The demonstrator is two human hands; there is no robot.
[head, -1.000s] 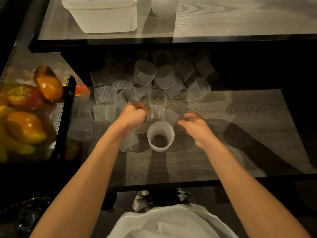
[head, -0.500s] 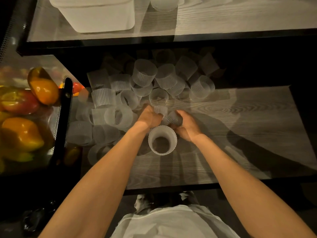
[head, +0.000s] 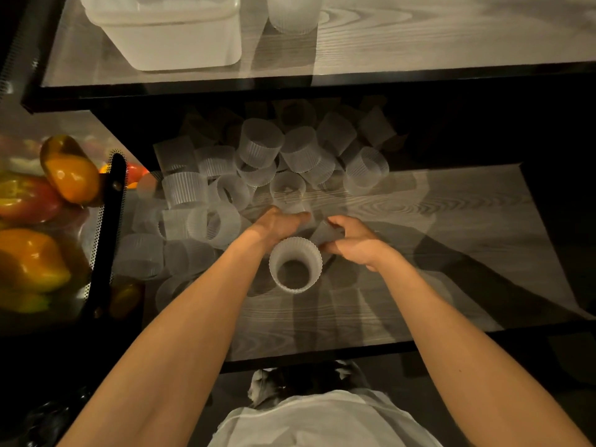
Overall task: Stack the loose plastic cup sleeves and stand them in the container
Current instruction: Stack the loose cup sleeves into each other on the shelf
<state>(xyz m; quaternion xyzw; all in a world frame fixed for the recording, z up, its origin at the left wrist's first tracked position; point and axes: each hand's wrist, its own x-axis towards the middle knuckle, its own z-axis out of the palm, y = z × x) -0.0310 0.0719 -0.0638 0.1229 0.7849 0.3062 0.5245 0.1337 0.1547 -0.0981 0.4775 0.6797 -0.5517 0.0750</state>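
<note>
Two bare hands work over the lower shelf point(head: 419, 221), near its middle.

- Right hand point(head: 356, 245): fingers and thumb curled round one translucent ribbed sleeve point(head: 325, 235), which is held tilted.
- Left hand point(head: 277, 224): back to the camera, fingers reaching toward that sleeve. Whether they grip anything cannot be told.
- Upright sleeve point(head: 295, 264): stands open end up between the two wrists, toward the front edge.
- Loose cup sleeves point(head: 258, 156): a heap, lying and standing at all angles, from the left edge to the back of the shelf.
- White plastic container point(head: 174, 40): on the upper shelf point(head: 419, 33), toward its left end, well apart from the hands.
- Bell peppers point(head: 71, 175): orange and red, beyond the lower shelf's left edge.
</note>
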